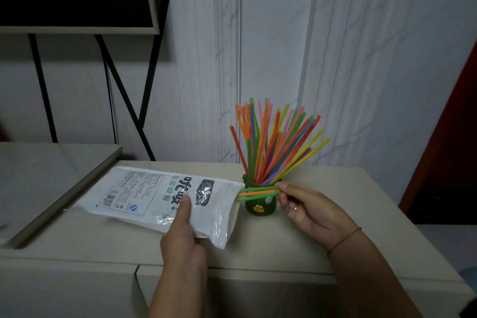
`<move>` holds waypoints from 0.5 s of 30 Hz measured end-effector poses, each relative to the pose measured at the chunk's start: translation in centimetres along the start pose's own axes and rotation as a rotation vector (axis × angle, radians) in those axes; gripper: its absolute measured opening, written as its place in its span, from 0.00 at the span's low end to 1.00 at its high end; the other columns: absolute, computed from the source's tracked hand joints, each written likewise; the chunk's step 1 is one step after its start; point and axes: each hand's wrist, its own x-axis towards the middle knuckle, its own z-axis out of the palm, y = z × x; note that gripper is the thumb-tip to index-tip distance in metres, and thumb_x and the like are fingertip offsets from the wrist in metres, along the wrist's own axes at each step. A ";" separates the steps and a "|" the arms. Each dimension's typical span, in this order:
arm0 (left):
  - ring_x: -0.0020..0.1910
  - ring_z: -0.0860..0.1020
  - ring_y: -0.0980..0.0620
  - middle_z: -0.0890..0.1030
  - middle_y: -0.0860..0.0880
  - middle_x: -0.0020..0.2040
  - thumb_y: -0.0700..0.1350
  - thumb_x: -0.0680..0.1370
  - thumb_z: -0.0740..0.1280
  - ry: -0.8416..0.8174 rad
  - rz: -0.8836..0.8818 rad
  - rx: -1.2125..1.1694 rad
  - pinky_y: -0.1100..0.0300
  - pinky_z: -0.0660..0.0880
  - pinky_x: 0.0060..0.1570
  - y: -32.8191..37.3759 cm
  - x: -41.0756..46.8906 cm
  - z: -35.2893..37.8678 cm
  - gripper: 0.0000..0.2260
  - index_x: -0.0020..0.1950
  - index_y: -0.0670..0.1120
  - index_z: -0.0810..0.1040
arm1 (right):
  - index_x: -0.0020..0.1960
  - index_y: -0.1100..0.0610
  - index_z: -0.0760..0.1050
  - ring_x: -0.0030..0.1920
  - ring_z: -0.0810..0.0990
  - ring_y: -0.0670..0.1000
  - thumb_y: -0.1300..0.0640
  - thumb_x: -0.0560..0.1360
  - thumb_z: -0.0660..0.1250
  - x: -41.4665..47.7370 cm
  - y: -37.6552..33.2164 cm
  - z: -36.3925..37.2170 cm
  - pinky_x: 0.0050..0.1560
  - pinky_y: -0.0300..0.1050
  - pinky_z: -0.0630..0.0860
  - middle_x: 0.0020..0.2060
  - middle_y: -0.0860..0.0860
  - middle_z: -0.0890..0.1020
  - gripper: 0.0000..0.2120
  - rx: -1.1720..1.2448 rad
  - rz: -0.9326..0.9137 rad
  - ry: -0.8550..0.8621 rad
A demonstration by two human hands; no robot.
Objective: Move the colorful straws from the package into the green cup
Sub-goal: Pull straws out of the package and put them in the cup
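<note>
Fingers (285,188) on perhaps three straws (258,192) from package (154,196), green cup (251,206) behind.

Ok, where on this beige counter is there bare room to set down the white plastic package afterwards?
Free: the beige counter right of the green cup, out to its right edge, and the strip behind the white plastic package along the wall. Crowded: between package mouth and cup, where the right hand pinches coloured straws.
</note>
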 end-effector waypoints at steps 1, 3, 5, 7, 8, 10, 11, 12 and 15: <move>0.49 0.82 0.51 0.82 0.46 0.57 0.40 0.76 0.70 -0.003 -0.005 -0.002 0.47 0.76 0.58 -0.1 -0.1 0.0 0.12 0.59 0.46 0.78 | 0.42 0.68 0.78 0.26 0.80 0.45 0.70 0.73 0.65 0.0 0.4 0.5 0.26 0.34 0.76 0.30 0.56 0.83 0.04 0.053 0.012 -0.015; 0.48 0.82 0.51 0.83 0.46 0.55 0.39 0.75 0.71 0.002 -0.025 0.004 0.47 0.76 0.58 -0.5 -0.2 0.1 0.07 0.52 0.48 0.78 | 0.45 0.68 0.78 0.27 0.80 0.45 0.70 0.72 0.65 0.1 1.6 1.5 0.26 0.34 0.76 0.32 0.56 0.83 0.04 0.099 0.032 -0.046; 0.47 0.82 0.51 0.83 0.46 0.55 0.39 0.75 0.71 0.015 -0.035 0.002 0.46 0.76 0.58 -0.8 -0.4 0.3 0.06 0.49 0.48 0.78 | 0.48 0.67 0.77 0.29 0.81 0.46 0.70 0.72 0.65 0.3 3.0 2.3 0.28 0.35 0.77 0.34 0.56 0.84 0.05 0.088 0.019 -0.065; 0.47 0.82 0.51 0.83 0.45 0.56 0.39 0.75 0.70 0.022 -0.033 -0.011 0.47 0.76 0.58 -0.9 -0.5 0.4 0.08 0.53 0.47 0.78 | 0.48 0.67 0.78 0.32 0.80 0.48 0.70 0.72 0.65 0.4 3.9 2.9 0.30 0.36 0.77 0.38 0.57 0.83 0.06 0.041 -0.029 -0.065; 0.48 0.82 0.51 0.82 0.45 0.57 0.39 0.75 0.70 0.030 -0.031 -0.022 0.47 0.76 0.58 -0.8 -0.4 0.4 0.12 0.57 0.47 0.78 | 0.49 0.67 0.77 0.33 0.79 0.48 0.70 0.73 0.66 0.4 4.0 3.0 0.30 0.36 0.77 0.39 0.57 0.82 0.06 0.009 -0.053 -0.063; 0.50 0.82 0.51 0.82 0.46 0.59 0.40 0.75 0.71 0.060 -0.020 -0.042 0.47 0.77 0.56 -0.3 -0.2 0.3 0.17 0.64 0.47 0.76 | 0.49 0.69 0.77 0.30 0.79 0.46 0.70 0.73 0.66 0.4 3.5 3.0 0.30 0.35 0.77 0.38 0.57 0.80 0.06 -0.054 -0.081 -0.052; 0.51 0.82 0.50 0.81 0.46 0.60 0.40 0.75 0.71 0.073 -0.012 -0.049 0.48 0.77 0.54 -0.1 0.0 0.2 0.18 0.65 0.47 0.76 | 0.48 0.69 0.77 0.28 0.79 0.45 0.70 0.73 0.66 0.4 3.1 2.7 0.29 0.35 0.77 0.37 0.57 0.80 0.05 -0.077 -0.083 -0.041; 0.53 0.81 0.49 0.81 0.47 0.61 0.40 0.76 0.70 0.081 -0.007 -0.055 0.48 0.78 0.53 0.2 0.2 0.1 0.18 0.65 0.47 0.75 | 0.46 0.70 0.78 0.27 0.78 0.45 0.70 0.72 0.66 0.3 2.5 2.3 0.28 0.35 0.76 0.35 0.57 0.80 0.04 -0.093 -0.081 -0.031; 0.57 0.80 0.48 0.81 0.46 0.62 0.39 0.76 0.70 0.085 -0.002 -0.053 0.48 0.78 0.53 0.3 0.4 -0.2 0.19 0.66 0.47 0.75 | 0.39 0.69 0.79 0.25 0.77 0.45 0.70 0.72 0.66 0.1 1.2 1.2 0.26 0.34 0.76 0.31 0.58 0.78 0.05 -0.119 -0.058 -0.011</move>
